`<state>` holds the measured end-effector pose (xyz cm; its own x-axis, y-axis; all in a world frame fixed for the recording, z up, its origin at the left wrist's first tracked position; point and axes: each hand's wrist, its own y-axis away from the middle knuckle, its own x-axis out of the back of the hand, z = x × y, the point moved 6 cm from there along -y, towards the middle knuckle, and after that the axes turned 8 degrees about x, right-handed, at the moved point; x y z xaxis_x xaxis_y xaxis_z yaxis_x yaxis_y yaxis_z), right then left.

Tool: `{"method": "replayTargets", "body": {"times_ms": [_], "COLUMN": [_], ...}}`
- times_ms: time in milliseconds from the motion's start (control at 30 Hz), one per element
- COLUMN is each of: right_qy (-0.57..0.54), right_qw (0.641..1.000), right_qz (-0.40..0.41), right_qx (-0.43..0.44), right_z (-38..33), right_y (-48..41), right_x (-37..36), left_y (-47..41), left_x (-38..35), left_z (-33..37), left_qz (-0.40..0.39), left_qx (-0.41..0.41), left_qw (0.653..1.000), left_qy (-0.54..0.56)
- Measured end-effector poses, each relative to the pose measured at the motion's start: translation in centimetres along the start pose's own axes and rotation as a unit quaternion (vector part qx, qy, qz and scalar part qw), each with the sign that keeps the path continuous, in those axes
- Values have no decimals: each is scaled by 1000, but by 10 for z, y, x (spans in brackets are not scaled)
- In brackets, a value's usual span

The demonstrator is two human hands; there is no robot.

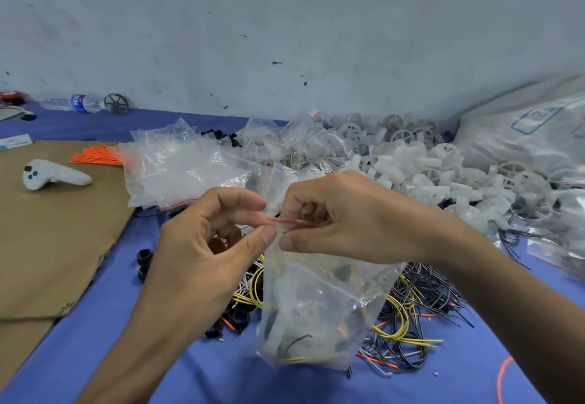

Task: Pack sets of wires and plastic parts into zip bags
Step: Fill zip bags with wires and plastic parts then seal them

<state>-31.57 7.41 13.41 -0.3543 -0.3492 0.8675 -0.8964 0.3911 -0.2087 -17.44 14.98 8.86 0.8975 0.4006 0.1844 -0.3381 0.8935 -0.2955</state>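
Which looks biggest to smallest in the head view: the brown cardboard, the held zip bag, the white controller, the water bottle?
1. brown cardboard
2. zip bag, though it is nearest the camera
3. white controller and water bottle look alike; the bottle lies farther off, so I won't rank them.

A blue counter [95, 350] runs up to a scuffed, pale wall [285, 23]. A cardboard sheet [57, 239] lies flat on the counter's left side, and a white controller [53, 177] rests on it with its buttons facing up. At the foot of the wall a water bottle [79, 103] lies on its side. A small card [14, 142] sits just beyond the cardboard's far edge. A large white sack [531, 125] slumps at the far right.
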Motion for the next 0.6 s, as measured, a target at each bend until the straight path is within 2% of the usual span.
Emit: {"method": "replayTargets", "body": {"times_ms": [200, 500, 600], "right_qy": [-70, -3, -13], "right_qw": [997, 1000, 998], "right_qz": [10, 0, -31], "right_qx": [-17, -5, -48], "right_z": [4, 3, 20], "right_y": [8, 11, 34], "right_x": [2, -4, 8], "left_y": [2, 8, 9], "left_x": [-9, -13, -5], "left_z": [-6, -10, -13], "left_qz": [-25, -31, -15], "left_qx": [-26, -22, -23], "left_qw": [999, 999, 1000], "left_qy": [21, 3, 7]}}
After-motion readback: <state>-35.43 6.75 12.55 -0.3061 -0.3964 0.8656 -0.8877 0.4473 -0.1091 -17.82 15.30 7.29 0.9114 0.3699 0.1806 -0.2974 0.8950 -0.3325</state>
